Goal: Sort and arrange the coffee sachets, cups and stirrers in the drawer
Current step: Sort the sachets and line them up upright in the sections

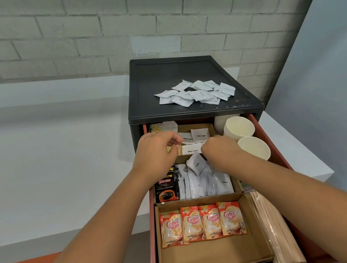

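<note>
The red drawer (270, 138) is pulled out. In its back cardboard compartment lie white sugar sachets (200, 135). My left hand (155, 151) has its fingers curled, with thumb and forefinger at the left end of the front sugar sachet (192, 150). My right hand (219, 150) is curled over that sachet's right end, its fingertips hidden. White coffee sachets (207, 183) and a black Kopiko sachet (165, 189) fill the middle compartment. Several Coffee-mate sachets (201, 222) stand in the front box. Paper cups (239, 129) are stacked at the back right, and wrapped wooden stirrers (274, 229) lie along the right side.
A loose pile of white sachets (196, 93) lies on the black cabinet top (160, 81). The cabinet stands on a white counter (57, 149) against a brick wall. A single cup (254, 148) lies in front of the stack.
</note>
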### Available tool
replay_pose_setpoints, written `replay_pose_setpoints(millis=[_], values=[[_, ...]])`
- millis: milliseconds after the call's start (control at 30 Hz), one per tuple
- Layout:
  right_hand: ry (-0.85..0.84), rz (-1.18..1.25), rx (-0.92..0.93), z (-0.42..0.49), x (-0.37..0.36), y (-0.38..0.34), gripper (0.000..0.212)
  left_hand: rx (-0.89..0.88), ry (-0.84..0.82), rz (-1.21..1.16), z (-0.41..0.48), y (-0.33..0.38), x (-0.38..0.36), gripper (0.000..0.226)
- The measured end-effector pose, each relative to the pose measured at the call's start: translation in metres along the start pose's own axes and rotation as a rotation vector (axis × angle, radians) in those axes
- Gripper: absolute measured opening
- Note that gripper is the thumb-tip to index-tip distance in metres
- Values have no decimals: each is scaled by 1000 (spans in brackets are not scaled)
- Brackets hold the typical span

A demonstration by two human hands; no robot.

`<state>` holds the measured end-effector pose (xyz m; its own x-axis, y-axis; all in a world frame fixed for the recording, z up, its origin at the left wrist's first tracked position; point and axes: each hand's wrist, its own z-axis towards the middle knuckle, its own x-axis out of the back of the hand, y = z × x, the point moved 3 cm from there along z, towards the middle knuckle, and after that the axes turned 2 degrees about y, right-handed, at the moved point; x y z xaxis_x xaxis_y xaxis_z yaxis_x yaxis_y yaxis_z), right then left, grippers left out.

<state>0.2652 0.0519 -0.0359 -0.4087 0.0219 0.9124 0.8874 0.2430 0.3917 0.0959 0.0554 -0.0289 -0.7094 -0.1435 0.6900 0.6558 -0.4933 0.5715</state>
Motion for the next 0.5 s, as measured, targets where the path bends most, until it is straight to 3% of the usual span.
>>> replay_pose_setpoints(millis=[233, 400, 500], values=[[30, 74, -6, 0, -3, 5, 25, 1, 5, -6, 0, -1, -1, 15], [151, 318, -22, 1, 7, -3, 17, 3, 7, -16, 0, -1, -1, 15], [76, 393, -13, 5, 7, -13, 23, 6, 2, -26, 0, -1, -1, 15]])
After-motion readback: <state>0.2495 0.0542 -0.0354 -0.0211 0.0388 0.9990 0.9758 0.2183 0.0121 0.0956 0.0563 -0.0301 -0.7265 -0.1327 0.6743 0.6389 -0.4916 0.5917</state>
